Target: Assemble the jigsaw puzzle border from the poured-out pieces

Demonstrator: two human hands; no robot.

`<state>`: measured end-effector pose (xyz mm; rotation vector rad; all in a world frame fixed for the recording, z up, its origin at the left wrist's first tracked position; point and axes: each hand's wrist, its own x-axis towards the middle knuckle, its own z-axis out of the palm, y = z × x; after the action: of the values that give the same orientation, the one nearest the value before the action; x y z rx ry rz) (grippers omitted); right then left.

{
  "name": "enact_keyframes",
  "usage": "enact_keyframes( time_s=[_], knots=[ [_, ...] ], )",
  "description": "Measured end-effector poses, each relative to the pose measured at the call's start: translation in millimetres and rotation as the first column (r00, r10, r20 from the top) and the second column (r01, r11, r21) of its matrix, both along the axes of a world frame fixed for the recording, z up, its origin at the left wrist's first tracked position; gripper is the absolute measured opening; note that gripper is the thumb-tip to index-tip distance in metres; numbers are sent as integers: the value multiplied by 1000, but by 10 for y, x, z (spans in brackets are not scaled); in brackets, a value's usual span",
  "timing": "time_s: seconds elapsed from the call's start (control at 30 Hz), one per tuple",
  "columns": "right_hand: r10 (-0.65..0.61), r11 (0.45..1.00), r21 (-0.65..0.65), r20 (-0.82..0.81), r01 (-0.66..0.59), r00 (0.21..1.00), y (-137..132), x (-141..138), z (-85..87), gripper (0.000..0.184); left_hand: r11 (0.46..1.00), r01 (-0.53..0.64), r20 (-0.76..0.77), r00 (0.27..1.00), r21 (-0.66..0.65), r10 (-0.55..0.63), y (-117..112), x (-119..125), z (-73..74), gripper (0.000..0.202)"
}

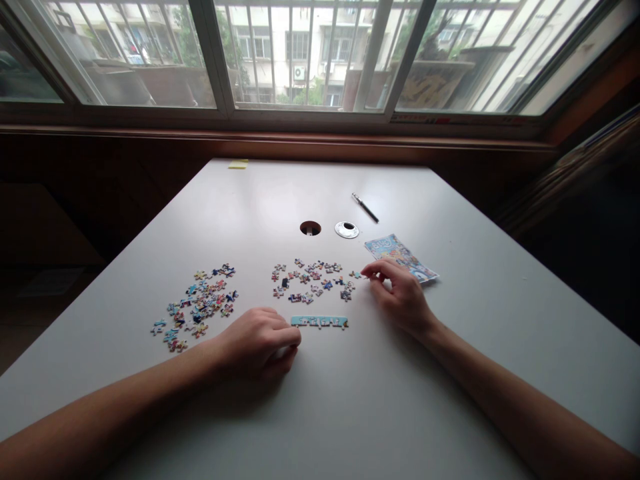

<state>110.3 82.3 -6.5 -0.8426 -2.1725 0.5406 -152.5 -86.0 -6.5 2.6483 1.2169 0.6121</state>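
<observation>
Head view: puzzle pieces (204,305), loose, two clusters on the worktop (320,400); joined strip (320,321), just beside the left hand (261,340), fingers curled, contents hidden. Right hand (395,290): fingers nearly closed at the farther-right cluster's edge; any hold unclear. Handling, presumed: light, stiff card; grip opposite edges; strip may part at joints.

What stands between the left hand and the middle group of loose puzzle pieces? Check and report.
Only the joined blue strip lies partly between the left hand and the middle puzzle pieces. It lies flat, and the way to the group's left side looks unobstructed.
</observation>
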Motion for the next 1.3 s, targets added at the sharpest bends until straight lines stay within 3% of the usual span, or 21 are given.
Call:
enact_keyframes(
  time_s=[1.3],
  knots=[
    [-17,1000,4,4,17,1000,14,9,-34,18,1000,5,9,1000,25,-6,6,3,9,8]
  ],
)
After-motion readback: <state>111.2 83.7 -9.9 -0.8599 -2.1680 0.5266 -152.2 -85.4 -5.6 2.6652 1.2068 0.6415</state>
